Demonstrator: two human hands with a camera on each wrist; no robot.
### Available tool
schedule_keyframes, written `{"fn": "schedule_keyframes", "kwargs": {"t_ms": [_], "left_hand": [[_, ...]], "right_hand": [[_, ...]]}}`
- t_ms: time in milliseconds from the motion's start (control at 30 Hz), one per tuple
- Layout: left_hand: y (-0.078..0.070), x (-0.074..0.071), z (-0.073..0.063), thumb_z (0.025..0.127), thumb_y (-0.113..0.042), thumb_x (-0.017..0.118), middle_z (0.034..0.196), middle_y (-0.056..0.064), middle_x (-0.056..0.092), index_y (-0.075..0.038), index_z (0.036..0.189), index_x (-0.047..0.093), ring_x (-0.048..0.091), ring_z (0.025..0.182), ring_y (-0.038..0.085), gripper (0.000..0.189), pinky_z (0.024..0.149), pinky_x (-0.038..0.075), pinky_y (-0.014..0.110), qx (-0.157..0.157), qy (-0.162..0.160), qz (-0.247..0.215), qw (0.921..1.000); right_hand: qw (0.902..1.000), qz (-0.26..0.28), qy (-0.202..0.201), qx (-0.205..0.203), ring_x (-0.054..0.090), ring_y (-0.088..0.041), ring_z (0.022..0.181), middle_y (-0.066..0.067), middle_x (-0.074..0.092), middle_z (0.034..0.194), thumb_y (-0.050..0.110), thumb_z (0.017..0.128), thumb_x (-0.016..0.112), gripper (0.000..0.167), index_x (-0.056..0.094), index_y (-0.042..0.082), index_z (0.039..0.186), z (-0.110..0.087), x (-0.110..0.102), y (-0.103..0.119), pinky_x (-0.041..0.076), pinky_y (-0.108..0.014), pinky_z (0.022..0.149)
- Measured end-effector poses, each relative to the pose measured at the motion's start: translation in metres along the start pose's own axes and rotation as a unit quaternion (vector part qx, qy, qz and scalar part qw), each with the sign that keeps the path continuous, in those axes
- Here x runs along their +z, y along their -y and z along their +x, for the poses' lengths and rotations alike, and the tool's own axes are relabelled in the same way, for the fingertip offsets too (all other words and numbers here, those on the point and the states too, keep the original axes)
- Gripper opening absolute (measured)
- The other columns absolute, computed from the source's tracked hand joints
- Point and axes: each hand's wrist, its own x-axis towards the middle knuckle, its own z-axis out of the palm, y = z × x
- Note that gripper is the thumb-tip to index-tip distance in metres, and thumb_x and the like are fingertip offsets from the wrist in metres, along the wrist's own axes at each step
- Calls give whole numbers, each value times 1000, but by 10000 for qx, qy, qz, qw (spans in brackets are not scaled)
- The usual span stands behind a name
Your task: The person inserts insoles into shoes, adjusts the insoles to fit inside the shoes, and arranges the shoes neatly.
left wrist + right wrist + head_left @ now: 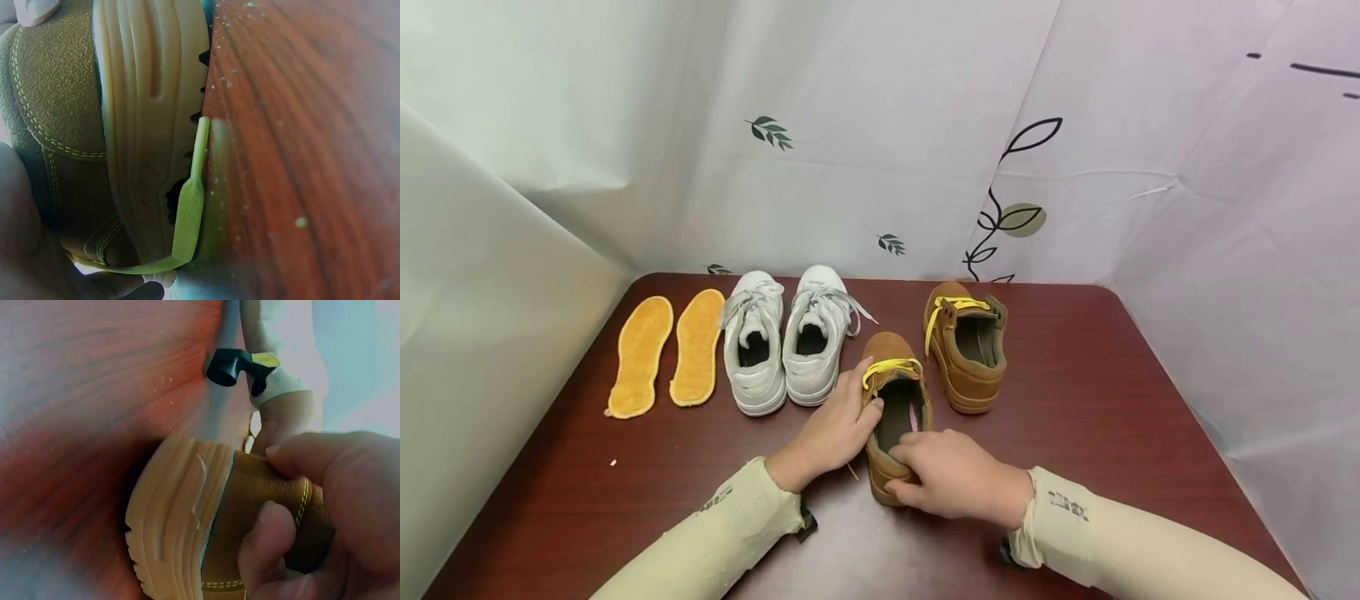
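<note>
A brown suede shoe point(889, 344) with a yellow lace point(891, 365) stands on the table, toe pointing away from me. My left hand point(835, 429) grips its left side, thumb over the collar. With my right hand point(958, 475) I hold the heel, thumb at the outside back and fingertips over the collar. A small pinkish strip point(913, 419) shows inside the opening. In the left wrist view a loose lace end point(189, 212) hangs beside the tan sole point(156, 87). The right wrist view has the heel point(244, 519) between thumb and fingers.
Right of it stands the matching brown shoe point(972, 387). Two white sneakers point(756, 387) are to the left, beside two yellow-orange insoles point(642, 350) lying flat. The dark red table point(1090, 400) has white curtains point(850, 167) at its back and sides.
</note>
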Motion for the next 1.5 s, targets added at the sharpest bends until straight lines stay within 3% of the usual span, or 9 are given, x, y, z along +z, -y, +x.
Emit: {"fn": "schedule_keyframes", "kwargs": {"t_ms": [100,200,333,433,567,700,1067,1233,1500], "left_hand": [[1,0,0,102,-32,47,150,18,39,-12,160,18,47,134,31,68,107,42,49,0,29,-45,10000],[1,1,0,102,-32,47,151,18,38,-11,160,17,46,135,31,68,108,41,49,5,68,-49,10000],[1,0,0,102,-33,46,152,18,38,-10,160,17,45,136,31,69,108,41,49,8,112,-50,9999],[0,-1,0,102,-33,47,151,19,38,-10,160,17,46,135,31,69,108,41,49,-8,129,-32,9999],[-1,-2,1,102,-33,47,152,18,38,-12,160,16,45,136,31,69,108,41,49,-29,138,9,9999],[-1,-3,1,103,-34,46,151,19,39,-13,160,16,45,137,31,69,108,41,50,-22,137,-4,9999],[7,-3,-1,103,-40,51,154,20,39,-17,160,17,41,140,32,71,113,35,52,-38,202,-571,9982],[10,-6,-3,102,-47,51,159,19,32,-12,161,8,36,144,30,81,117,30,50,-96,484,-968,9941],[10,-5,-6,102,-43,52,163,16,25,-10,161,5,31,146,27,82,119,26,49,-20,610,-1353,9889]], "right_hand": [[9999,69,-70,-81,43,1,56,16,51,77,36,89,70,22,55,27,75,-1,2,-1,39,-21,51],[9994,205,35,-280,59,2,72,15,67,100,34,89,70,10,67,26,86,2,1,-5,49,-22,62],[9976,131,331,-586,67,-2,95,7,68,127,32,86,73,16,73,22,98,6,-5,-11,55,-25,75],[9963,-114,487,-700,63,1,81,13,71,102,33,82,75,17,71,24,95,10,-8,-12,53,-26,66],[9958,-486,537,-553,49,-2,58,17,50,65,39,79,76,20,59,28,82,14,-10,-9,44,-29,51],[9946,-902,440,-269,45,-6,48,15,42,54,51,81,72,32,52,27,73,14,-9,-4,40,-32,44],[9991,-315,-222,-176,40,1,54,16,46,72,51,85,74,32,56,26,78,-3,6,-3,40,-26,50],[9984,-46,-540,-181,45,4,59,17,48,74,50,84,75,28,60,28,80,-8,14,-4,45,-27,55],[9876,-391,-1439,-484,47,2,58,15,42,72,45,82,77,29,55,26,75,-20,25,-6,46,-24,56]]}}
